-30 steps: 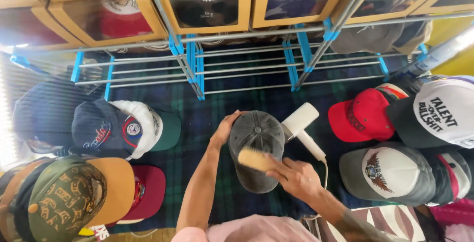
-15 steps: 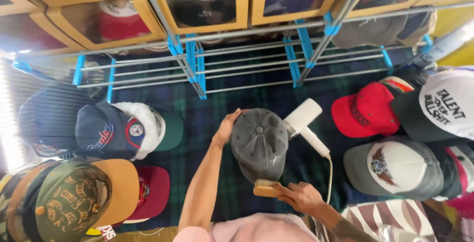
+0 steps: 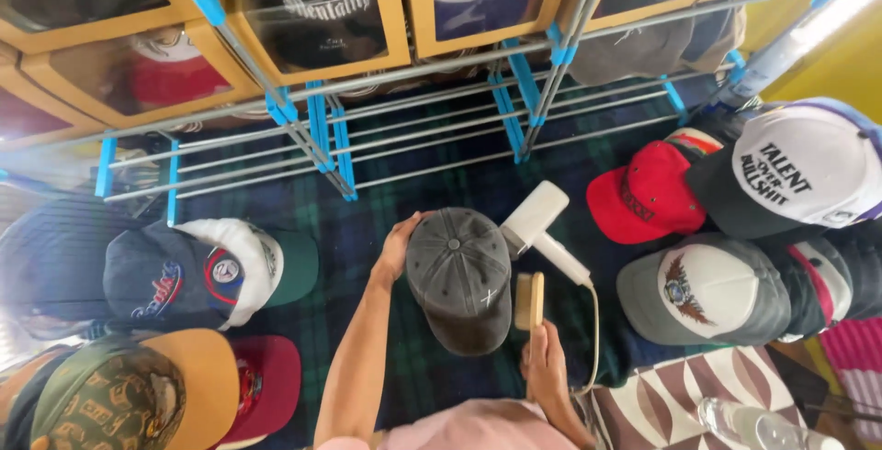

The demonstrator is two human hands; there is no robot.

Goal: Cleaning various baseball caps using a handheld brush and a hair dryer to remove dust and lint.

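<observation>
A faded grey cap (image 3: 459, 277) lies crown up on a dark plaid blanket (image 3: 367, 230) in the middle of the view. My left hand (image 3: 397, 246) rests against the cap's far left side and steadies it. My right hand (image 3: 544, 364) grips a wooden brush (image 3: 528, 300), held upright against the cap's right edge. A white hair dryer (image 3: 544, 226) lies just right of the cap, its cord (image 3: 592, 340) trailing toward me.
Caps are stacked on both sides: navy, white and green ones (image 3: 197, 269) at left, a camouflage and tan cap (image 3: 138, 395) at lower left, red (image 3: 648, 195), white and grey caps (image 3: 707, 289) at right. A blue-jointed metal rack (image 3: 331, 129) with boxed caps stands behind.
My right hand moved the brush from the top of the cap down past its brim, then up along the right side. The view shifted slightly.
</observation>
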